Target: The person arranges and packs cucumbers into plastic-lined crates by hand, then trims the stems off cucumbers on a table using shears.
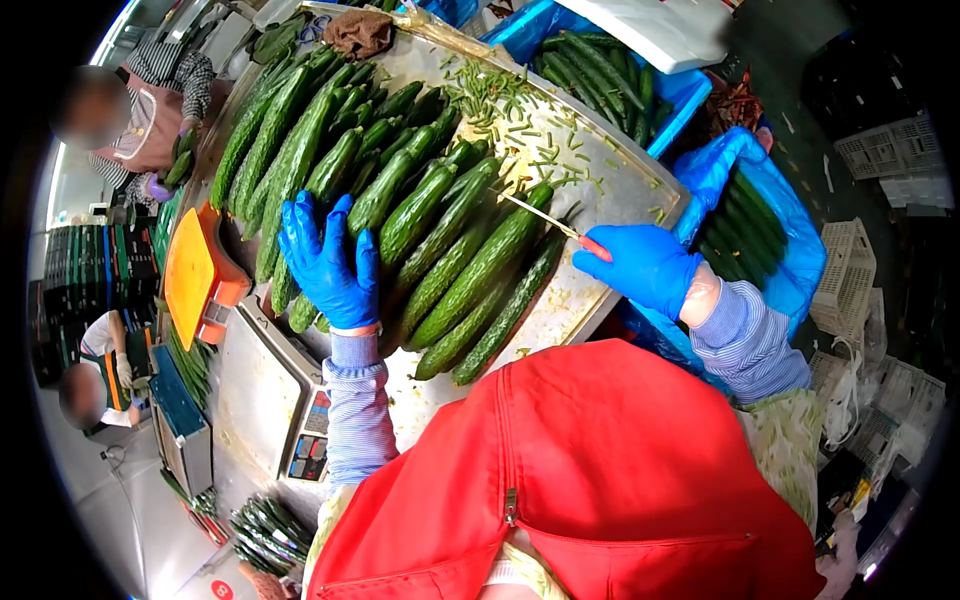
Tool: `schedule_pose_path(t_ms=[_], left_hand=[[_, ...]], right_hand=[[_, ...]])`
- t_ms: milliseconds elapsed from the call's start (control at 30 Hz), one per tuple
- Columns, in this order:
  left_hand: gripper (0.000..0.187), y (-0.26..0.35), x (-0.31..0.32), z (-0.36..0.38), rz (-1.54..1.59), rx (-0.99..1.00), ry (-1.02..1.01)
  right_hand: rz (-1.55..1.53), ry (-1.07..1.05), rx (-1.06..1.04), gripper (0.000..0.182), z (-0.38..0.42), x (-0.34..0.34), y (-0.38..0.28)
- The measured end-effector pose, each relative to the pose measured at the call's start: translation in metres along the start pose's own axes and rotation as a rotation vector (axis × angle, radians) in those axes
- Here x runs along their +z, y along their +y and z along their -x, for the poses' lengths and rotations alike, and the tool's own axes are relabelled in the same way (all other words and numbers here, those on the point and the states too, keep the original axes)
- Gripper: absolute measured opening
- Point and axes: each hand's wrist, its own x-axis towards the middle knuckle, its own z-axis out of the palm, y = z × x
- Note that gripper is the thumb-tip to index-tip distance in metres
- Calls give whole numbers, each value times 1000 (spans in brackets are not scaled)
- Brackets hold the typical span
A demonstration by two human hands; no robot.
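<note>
Long green cucumbers (425, 215) lie side by side in rows on a metal table (625, 190). My left hand (330, 265), in a blue glove, rests on the near part of the rows with its fingers spread. In my right hand (640, 268), also gloved in blue, is a knife (545, 217) with a red handle. Its thin blade points up and left, over the stem ends of the nearest cucumbers. Small cut green stem pieces (540, 140) are scattered beyond the blade.
Blue-lined crates of cucumbers (600, 80) stand past the table's right edge. At the left are an orange scale (195, 265) and a metal scale (265, 385). Two people (155, 110) (105, 370) are at the far left. A brown cloth (358, 33) lies at the top.
</note>
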Motion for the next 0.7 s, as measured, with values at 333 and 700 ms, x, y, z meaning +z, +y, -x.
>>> schedule_pose_path(t_ms=[333,700], left_hand=[[40,7,-2,0,-47,10,2],[45,13,-3,11,-12,23,-12]], right_hand=[[-17,74,-25,28,-6,19,10],[-863,-449,377,39,-17,-17,15]])
